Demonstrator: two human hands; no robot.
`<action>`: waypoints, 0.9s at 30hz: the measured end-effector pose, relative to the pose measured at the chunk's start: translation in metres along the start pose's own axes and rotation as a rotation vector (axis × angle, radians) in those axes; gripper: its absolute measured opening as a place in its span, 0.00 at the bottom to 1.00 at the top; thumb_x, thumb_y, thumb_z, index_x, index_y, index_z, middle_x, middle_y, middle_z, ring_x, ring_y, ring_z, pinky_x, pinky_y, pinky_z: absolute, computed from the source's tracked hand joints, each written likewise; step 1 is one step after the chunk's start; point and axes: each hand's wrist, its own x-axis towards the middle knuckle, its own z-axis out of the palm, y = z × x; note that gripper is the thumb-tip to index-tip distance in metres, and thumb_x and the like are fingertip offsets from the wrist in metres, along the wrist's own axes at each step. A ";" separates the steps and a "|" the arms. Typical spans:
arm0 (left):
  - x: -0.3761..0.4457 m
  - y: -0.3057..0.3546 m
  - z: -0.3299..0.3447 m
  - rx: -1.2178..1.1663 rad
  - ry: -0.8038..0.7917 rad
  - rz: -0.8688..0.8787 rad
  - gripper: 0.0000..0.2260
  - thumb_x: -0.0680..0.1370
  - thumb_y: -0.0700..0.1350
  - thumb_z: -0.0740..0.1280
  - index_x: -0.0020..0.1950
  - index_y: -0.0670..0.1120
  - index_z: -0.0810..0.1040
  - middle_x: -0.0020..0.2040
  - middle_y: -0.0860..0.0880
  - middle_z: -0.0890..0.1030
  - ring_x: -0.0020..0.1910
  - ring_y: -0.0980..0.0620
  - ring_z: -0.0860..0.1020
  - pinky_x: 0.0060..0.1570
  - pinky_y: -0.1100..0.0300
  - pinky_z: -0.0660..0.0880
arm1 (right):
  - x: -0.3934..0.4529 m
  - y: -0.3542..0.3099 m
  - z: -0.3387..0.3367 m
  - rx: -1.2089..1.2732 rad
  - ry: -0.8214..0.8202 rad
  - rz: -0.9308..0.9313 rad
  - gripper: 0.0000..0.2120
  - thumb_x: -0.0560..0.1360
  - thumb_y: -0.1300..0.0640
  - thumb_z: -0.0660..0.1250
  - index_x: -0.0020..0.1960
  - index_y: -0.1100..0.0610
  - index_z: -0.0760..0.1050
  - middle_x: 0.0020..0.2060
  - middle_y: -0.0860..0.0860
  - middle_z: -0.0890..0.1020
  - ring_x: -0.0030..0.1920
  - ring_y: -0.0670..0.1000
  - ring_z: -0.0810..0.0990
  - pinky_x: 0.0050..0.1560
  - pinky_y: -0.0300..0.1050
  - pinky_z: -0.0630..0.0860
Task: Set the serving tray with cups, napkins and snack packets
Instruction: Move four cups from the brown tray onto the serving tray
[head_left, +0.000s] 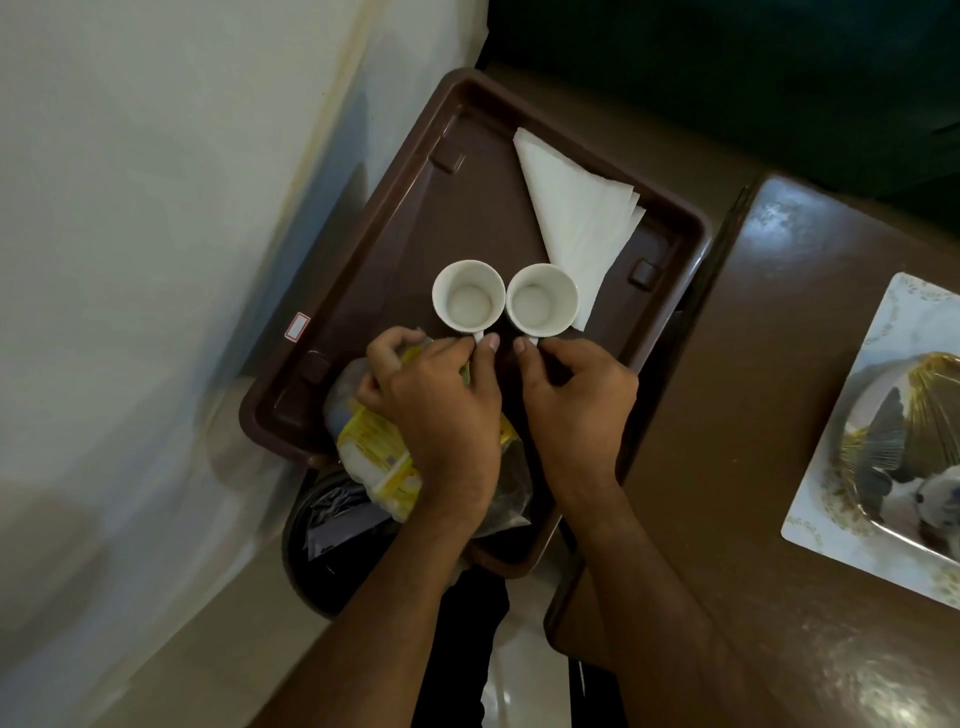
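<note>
I have the left hand (431, 400) pinching the handle of the left cup (468, 296) and the right hand (574, 395) pinching the handle of the right cup (542, 300), fingers curled tight on both. Both cups stand upright and empty in the middle of the brown tray (363, 260), rims touching or very nearly so. The folded napkins (576, 218) lie on the tray beyond them, one corner tucked just beside the right cup. The yellow snack packets (376, 452) sit at the tray's near left corner, under my left wrist and partly over the rim. What worries me most is that corner: the packets overhang the edge, a dark bin (332, 540) stands directly below, and a careless drag of my left forearm could sweep them off. The tray itself appears to jut past the table edge (691, 364), so leaning weight on the near end might tip it. Turning either cup by its handle could also knock the two together or ruck up the napkin corner.
</note>
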 end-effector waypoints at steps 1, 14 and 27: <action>-0.002 0.001 0.000 -0.008 0.013 0.017 0.07 0.78 0.52 0.74 0.42 0.53 0.86 0.37 0.62 0.77 0.61 0.53 0.71 0.59 0.58 0.51 | 0.000 0.001 -0.001 0.000 0.003 -0.003 0.07 0.78 0.55 0.75 0.44 0.57 0.88 0.33 0.50 0.84 0.35 0.48 0.81 0.36 0.46 0.78; -0.032 0.025 -0.002 -0.055 0.152 0.132 0.08 0.78 0.47 0.75 0.40 0.47 0.86 0.37 0.68 0.66 0.60 0.46 0.77 0.67 0.45 0.68 | -0.009 0.011 -0.029 0.006 0.032 -0.021 0.06 0.77 0.58 0.77 0.42 0.58 0.87 0.31 0.49 0.82 0.31 0.41 0.73 0.36 0.24 0.67; -0.081 0.072 0.012 -0.182 0.120 0.197 0.07 0.80 0.45 0.73 0.46 0.43 0.88 0.36 0.59 0.76 0.52 0.52 0.75 0.48 0.70 0.69 | -0.013 0.041 -0.094 0.083 0.085 -0.045 0.05 0.78 0.59 0.76 0.44 0.59 0.88 0.33 0.50 0.83 0.33 0.44 0.75 0.36 0.26 0.66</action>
